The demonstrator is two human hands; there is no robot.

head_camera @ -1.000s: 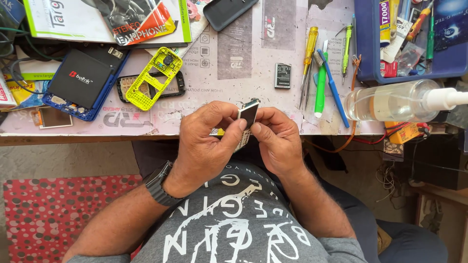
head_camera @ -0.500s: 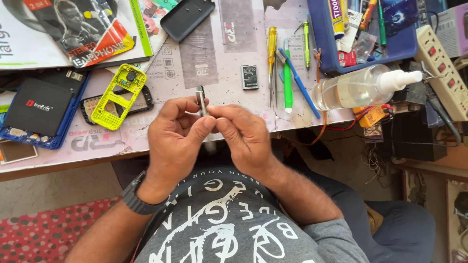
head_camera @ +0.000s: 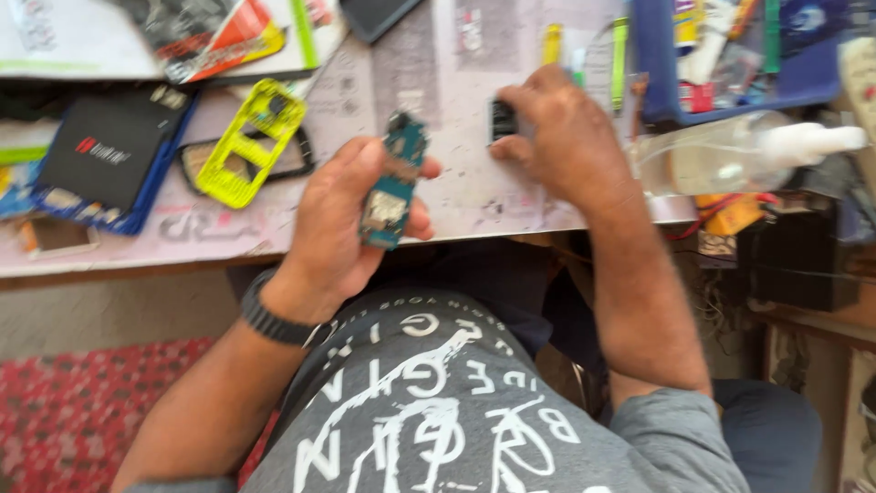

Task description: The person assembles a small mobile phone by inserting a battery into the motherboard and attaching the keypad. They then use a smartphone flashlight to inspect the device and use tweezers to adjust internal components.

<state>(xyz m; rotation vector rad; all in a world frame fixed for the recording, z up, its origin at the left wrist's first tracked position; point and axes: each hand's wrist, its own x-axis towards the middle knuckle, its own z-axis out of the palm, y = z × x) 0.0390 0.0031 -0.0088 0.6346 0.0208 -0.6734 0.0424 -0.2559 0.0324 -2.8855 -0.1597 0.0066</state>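
Fingers (head_camera: 365, 173) of the left hand (head_camera: 342, 224) clasp a teal circuit board (head_camera: 391, 183) near the table's (head_camera: 474, 196) front edge; right hand (head_camera: 566, 137) fingers pinch a small black part (head_camera: 501, 119).

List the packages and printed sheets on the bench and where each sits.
Black box: flat, red mark, far left, on a blue tray.
Glossy leaflet: top left, white, orange, green.
Printed paper sheet: pale, grey blocks, covering the table beneath both hands.

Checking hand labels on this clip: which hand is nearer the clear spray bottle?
Right. The right hand rests on the table just beside the spray bottle, fingers on a small dark part. The left hand holds a green circuit board farther away.
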